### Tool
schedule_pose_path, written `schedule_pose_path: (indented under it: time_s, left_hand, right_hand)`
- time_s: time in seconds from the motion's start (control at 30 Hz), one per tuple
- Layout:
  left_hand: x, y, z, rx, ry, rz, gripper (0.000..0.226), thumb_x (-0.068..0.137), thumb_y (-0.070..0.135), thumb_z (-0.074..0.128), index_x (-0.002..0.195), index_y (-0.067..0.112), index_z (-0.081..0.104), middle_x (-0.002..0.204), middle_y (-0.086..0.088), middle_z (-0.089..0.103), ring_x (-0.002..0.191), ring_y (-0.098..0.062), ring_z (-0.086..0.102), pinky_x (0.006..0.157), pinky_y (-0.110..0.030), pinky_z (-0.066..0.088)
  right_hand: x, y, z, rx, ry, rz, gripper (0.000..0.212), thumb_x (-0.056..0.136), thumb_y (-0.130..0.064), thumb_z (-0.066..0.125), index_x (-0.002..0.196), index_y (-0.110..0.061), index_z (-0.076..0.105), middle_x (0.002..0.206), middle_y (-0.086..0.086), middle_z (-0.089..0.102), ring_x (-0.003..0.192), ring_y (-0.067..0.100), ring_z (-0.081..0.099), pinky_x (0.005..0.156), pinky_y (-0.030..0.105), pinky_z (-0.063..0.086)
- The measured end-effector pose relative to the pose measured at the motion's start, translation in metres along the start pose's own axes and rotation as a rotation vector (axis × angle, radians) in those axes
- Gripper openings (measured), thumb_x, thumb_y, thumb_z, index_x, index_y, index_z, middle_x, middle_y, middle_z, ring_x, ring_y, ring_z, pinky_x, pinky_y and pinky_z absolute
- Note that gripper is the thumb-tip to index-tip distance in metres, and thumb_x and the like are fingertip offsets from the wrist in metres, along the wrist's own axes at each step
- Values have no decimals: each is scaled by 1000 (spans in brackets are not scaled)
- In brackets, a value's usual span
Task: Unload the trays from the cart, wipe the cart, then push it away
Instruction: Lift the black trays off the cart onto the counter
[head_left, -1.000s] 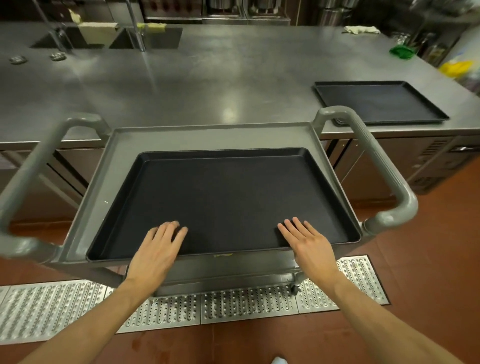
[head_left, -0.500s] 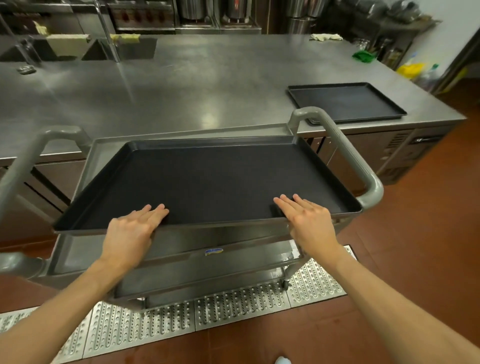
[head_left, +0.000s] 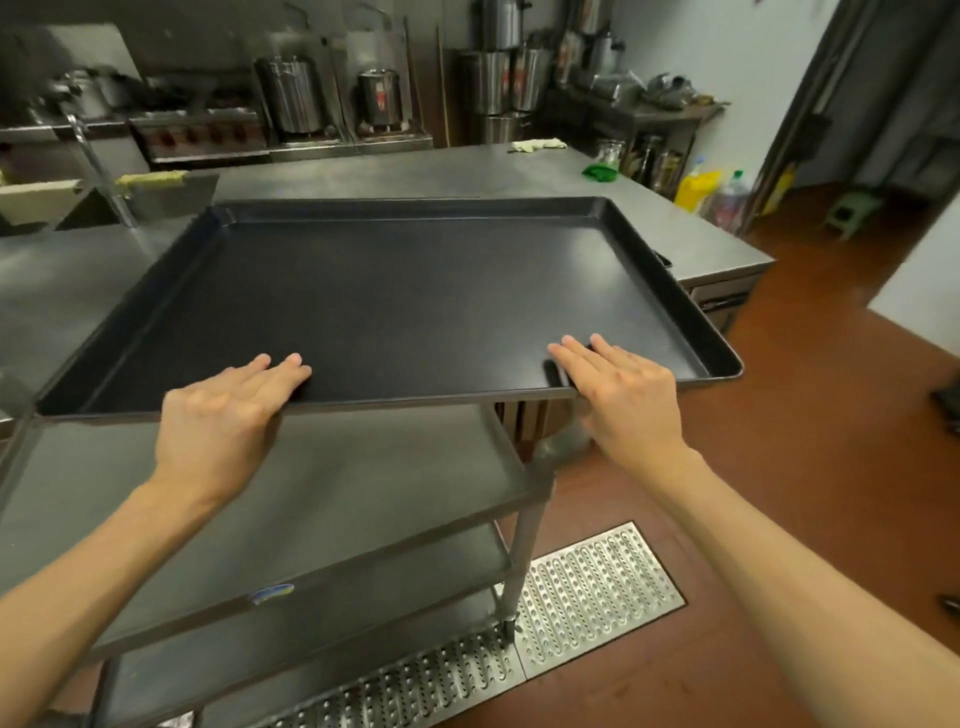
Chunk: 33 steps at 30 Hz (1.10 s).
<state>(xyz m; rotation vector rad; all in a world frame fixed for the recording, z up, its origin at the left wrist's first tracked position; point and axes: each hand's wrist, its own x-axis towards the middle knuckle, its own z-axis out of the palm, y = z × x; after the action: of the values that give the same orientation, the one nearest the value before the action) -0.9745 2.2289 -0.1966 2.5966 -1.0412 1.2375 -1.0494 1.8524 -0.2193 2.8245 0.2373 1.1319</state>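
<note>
**Black tray held clear above the cart's top shelf**

The black tray (head_left: 415, 296) is off the cart (head_left: 322, 499) and held roughly level in the air, above the grey top shelf and extending out over the steel counter (head_left: 415, 174) behind it. The tray is empty.

The left hand (head_left: 228, 415) grips the near rim toward the tray's left side: the fingers lie flat over the rim on the inner surface, close together, and the thumb is hidden beneath. The right hand (head_left: 623, 389) grips the same near rim toward the right side, with the fingers extended over the edge onto the inner surface; its thumb is likewise out of sight below. Both hands are closed on the tray's edge.

The cart's top shelf carries nothing where visible. Two lower shelves show beneath it, with a small blue and yellow label on the front edge of the top shelf. The cart stands over a perforated metal floor grate (head_left: 587, 587) set in the red-brown floor. A green item (head_left: 600, 172) and a pale cloth (head_left: 535, 145) lie at the counter's far end.
</note>
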Motion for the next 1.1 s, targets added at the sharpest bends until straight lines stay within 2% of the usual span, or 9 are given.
schedule_pose_path:
  time_s: [0.17,0.27,0.43,0.67,0.77,0.87,0.93,1.03,1.1]
  left_hand:
    - [70,83,36,3,52,27,34,84,-2,46,100,4,76,105,-10,75,92,-37,72,68,-46,60]
    - [106,126,63,4,36,29,34,75,-9,56,98,6,76,103,-9,76,90,-35,73,68,-45,61]
    - [166,181,120,-37,-11,44,36,69,-9,62,98,7,76,103,-8,76,89,-33,74,67,-44,61]
    - [246,237,229,-77,-62,15,36,68,-4,64,100,5,76,105,-11,75,91,-34,73,69,-48,61]
    - [287,258,277,-109,-81,-10,35,66,-2,65,99,6,76,102,-10,76,88,-33,74,65,-46,61]
    - [322,281,317,-106,-101,-25,36,65,-3,64,97,6,77,100,-10,76,85,-33,75,64,-43,62]
    - [342,294,341,-100,-120,-38,37,64,-8,71,97,6,77,100,-10,76,84,-33,75,64,-44,62]
    - [373,311,375,-95,-156,-83,46,56,-13,83,96,7,77,99,-9,77,83,-32,75,64,-45,62]
    - [392,323,400,-77,-186,-117,53,48,-15,86,96,7,77,98,-9,77,83,-31,75,64,-44,61]
  right_hand:
    - [-24,108,-13,-11,61,41,53,67,9,81,116,-9,74,113,11,76,99,36,74,77,43,62]
    - [-38,169,-15,-24,74,55,57,61,14,81,114,-7,75,112,12,76,98,37,74,77,45,61]
    - [-48,257,1,-52,54,91,58,59,13,84,112,-6,76,111,12,76,97,37,74,78,47,61]
    - [-28,385,66,-36,9,69,59,55,18,73,108,-7,77,107,12,77,92,36,75,74,47,62]
    - [-6,441,94,-14,-28,67,60,50,14,82,105,-8,78,105,10,78,89,34,76,72,44,62]
    - [10,497,122,3,-19,19,48,59,16,75,102,-7,78,101,9,79,81,30,77,67,40,62]
    - [17,530,144,16,-20,7,48,60,14,68,102,-7,79,101,10,79,81,30,77,67,41,62]
    - [29,578,185,55,-64,9,54,57,19,75,105,-7,78,103,10,78,86,33,77,69,45,63]
    - [42,610,216,81,-79,-19,52,62,15,64,106,-8,78,104,10,78,87,32,77,70,46,63]
